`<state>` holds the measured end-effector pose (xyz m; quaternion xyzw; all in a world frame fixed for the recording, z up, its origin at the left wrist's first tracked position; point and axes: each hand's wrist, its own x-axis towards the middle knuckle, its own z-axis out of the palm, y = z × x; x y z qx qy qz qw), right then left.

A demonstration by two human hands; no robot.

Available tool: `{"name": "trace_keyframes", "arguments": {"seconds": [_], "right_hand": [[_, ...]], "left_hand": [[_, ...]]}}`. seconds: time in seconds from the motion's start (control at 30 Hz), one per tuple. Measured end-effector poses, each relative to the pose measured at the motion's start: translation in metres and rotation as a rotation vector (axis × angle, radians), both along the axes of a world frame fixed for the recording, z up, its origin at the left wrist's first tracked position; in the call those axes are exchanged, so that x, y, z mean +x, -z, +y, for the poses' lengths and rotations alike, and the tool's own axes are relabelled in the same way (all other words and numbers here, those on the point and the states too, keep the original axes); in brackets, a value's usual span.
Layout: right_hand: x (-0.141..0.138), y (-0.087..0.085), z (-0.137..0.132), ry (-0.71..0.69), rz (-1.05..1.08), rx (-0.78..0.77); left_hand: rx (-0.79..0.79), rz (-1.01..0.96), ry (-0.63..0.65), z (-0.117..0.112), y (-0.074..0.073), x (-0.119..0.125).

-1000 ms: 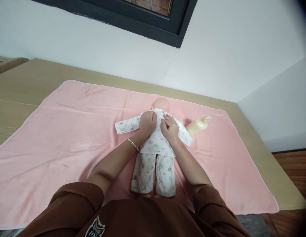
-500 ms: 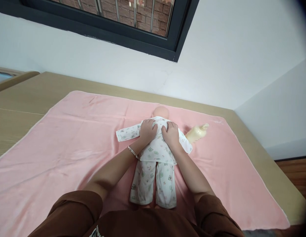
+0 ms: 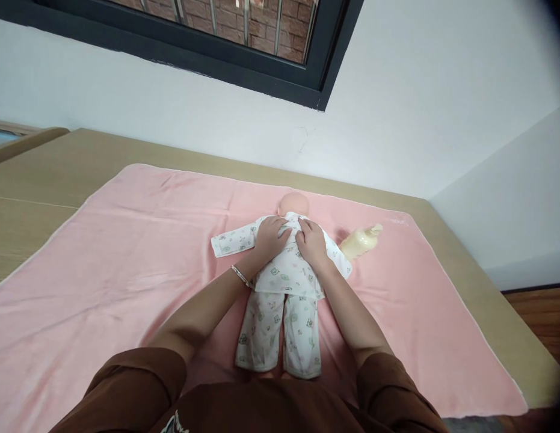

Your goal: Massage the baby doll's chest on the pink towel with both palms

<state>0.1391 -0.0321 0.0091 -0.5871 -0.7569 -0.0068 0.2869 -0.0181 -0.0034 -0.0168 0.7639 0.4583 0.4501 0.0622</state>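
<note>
Doll point(image 3: 286, 279): contact observed.
We note the left hand point(image 3: 269, 238) and right hand point(image 3: 312, 243) unclenched upon it, its head point(image 3: 294, 204) at twelve o'clock.

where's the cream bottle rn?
Head view, right of centre: the cream bottle is on the pink blanket, right beside the end of the doll's sleeve on that side, to the right of the right hand.
</note>
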Motion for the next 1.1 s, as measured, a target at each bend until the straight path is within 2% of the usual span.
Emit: {"name": "trace_keyframes", "arguments": {"seconds": [0.1, 0.27, 0.33, 0.47, 0.63, 0.7, 0.77, 0.9, 1.0, 1.1], "right_hand": [[-0.003, 0.001, -0.003, 0.007, 0.034, 0.054], [-0.007, 0.004, -0.009, 0.198, 0.115, 0.105], [-0.006, 0.005, -0.008, 0.184, 0.096, 0.068], [-0.001, 0.005, -0.002, 0.084, 0.003, -0.018], [-0.002, 0.008, -0.004, 0.042, 0.03, 0.064], [-0.005, 0.009, -0.009, 0.088, 0.08, 0.117], [-0.008, 0.01, -0.013, 0.154, 0.12, 0.145], [-0.009, 0.007, -0.014, 0.208, 0.11, 0.087], [-0.004, 0.005, -0.008, 0.137, 0.025, -0.013], [-0.001, 0.006, -0.004, 0.069, -0.006, -0.03]], "left_hand": [[0.073, -0.013, -0.032, -0.005, 0.0, 0.001], [0.031, -0.017, -0.135, -0.008, -0.001, 0.002], [-0.009, 0.007, -0.129, -0.006, -0.001, 0.002], [-0.027, 0.052, -0.02, 0.002, 0.001, 0.001], [-0.002, 0.049, 0.12, 0.005, 0.0, 0.001], [0.021, 0.025, 0.098, 0.001, -0.002, 0.001], [0.045, -0.005, 0.017, -0.005, -0.003, 0.002], [0.022, 0.0, -0.122, -0.009, -0.003, 0.004], [-0.029, 0.034, -0.1, -0.004, -0.001, 0.004], [-0.043, 0.019, -0.027, 0.0, 0.0, 0.003]]}}
